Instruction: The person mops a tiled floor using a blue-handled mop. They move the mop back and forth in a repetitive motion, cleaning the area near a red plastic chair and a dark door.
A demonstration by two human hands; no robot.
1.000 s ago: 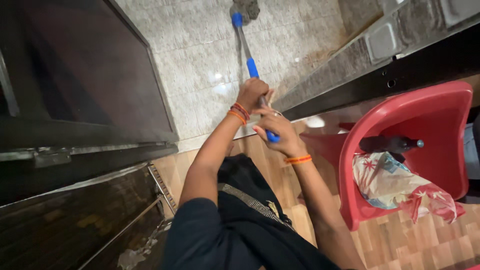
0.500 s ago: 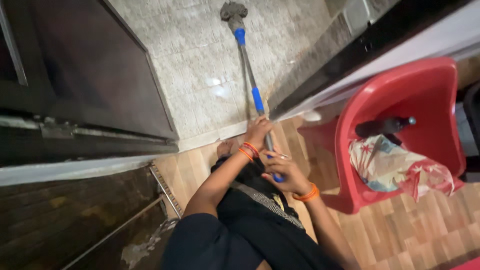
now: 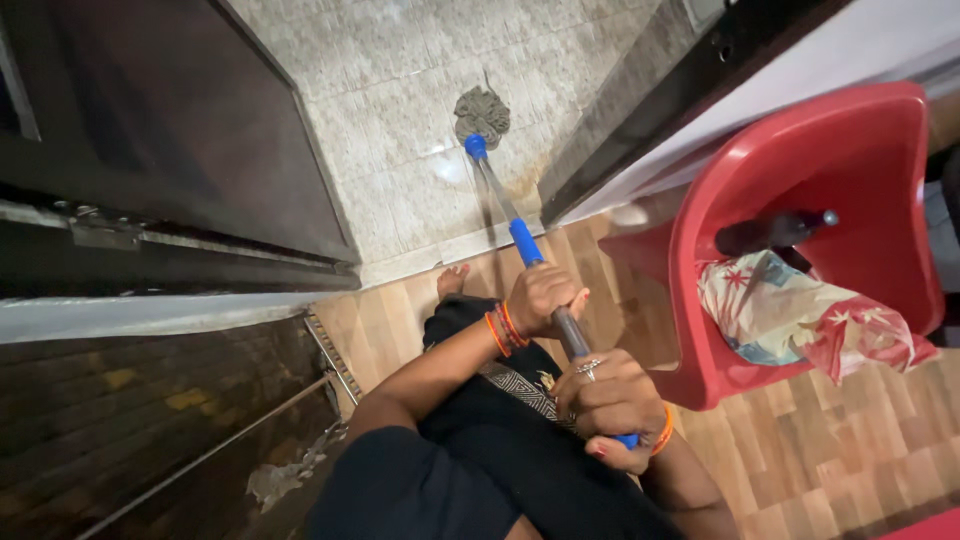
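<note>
Right hand (image 3: 608, 405): fist wrapped fully around the top end of the mop handle (image 3: 560, 322), fingers curled tight, blue end cap poking out below the fist. Rings on two fingers, orange bangle at the wrist.

Left hand (image 3: 543, 298): also clenched around the shaft, a little further down, just above the blue sleeve. Red and orange bangles at the wrist. The two hands sit near each other but apart, bare grey shaft showing between them — a stacked two-hand hold that would give leverage for pushing and pulling a long pole.

Handle slants away from the body, down toward the floor. Mop head (image 3: 482, 110), a grey clump of strands, lies flat on the pale tiled floor (image 3: 400, 150) beyond the threshold, between the dark door (image 3: 170, 120) and the dark wall base opposite.

Bare foot (image 3: 452, 280) rests on the wood-look floor (image 3: 800, 450), at its edge with the tile.

Red plastic chair (image 3: 840, 200) stands just beside the right arm; on its seat a patterned cloth (image 3: 800, 320) and a dark bottle (image 3: 770, 232).
</note>
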